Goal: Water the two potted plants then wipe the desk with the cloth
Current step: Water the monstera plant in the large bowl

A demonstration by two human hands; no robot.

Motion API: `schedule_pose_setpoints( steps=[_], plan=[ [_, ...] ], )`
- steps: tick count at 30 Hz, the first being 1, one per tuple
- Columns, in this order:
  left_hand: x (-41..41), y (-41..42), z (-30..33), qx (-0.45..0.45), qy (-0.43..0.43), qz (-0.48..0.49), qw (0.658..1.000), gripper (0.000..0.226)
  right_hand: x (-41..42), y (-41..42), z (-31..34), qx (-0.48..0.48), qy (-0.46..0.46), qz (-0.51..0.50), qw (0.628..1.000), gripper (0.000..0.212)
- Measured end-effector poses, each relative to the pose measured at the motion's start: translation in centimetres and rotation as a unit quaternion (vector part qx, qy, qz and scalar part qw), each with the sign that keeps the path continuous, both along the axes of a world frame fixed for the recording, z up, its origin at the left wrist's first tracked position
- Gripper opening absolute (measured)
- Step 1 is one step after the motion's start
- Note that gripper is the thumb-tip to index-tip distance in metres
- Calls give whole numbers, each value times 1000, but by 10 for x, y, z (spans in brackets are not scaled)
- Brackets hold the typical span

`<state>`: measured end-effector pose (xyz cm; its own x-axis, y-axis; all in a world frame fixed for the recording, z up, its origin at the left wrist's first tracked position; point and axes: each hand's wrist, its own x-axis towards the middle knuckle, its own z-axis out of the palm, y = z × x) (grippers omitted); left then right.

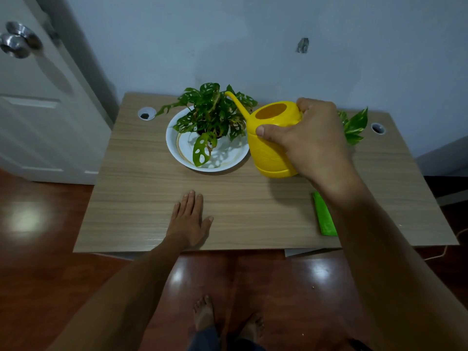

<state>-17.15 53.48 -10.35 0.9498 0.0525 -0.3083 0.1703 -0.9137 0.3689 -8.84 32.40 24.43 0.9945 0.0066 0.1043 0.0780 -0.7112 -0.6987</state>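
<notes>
Right hand [307, 133] gripping yellow watering can [272, 143], spout over holey-leaf plant [212, 115] in white dish [177, 148]. Left hand [188, 219] flat, fingers straight, near desk [141, 173] front edge. Second plant [354, 126] behind wrist; green cloth [324, 216] front right.

We note the second plant [354, 126] at two o'clock shows only a few leaves; the right hand [307, 138] hides its pot. That hand also covers the watering can's [272, 140] handle. The forearm hides the green cloth's [324, 215] right side. The door [38, 97] is cut off at nine o'clock.
</notes>
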Motion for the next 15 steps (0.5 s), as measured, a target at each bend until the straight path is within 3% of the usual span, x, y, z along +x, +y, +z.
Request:
schedule_pose_setpoints(
  steps=[7,15],
  plan=[
    [0,0,0,1,0,-3,1000,81,1,5,-6,51,-4,16,999,48],
    [0,0,0,4,1,-4,1000,80,-4,4,-1,24,20,39,999,49]
  ],
)
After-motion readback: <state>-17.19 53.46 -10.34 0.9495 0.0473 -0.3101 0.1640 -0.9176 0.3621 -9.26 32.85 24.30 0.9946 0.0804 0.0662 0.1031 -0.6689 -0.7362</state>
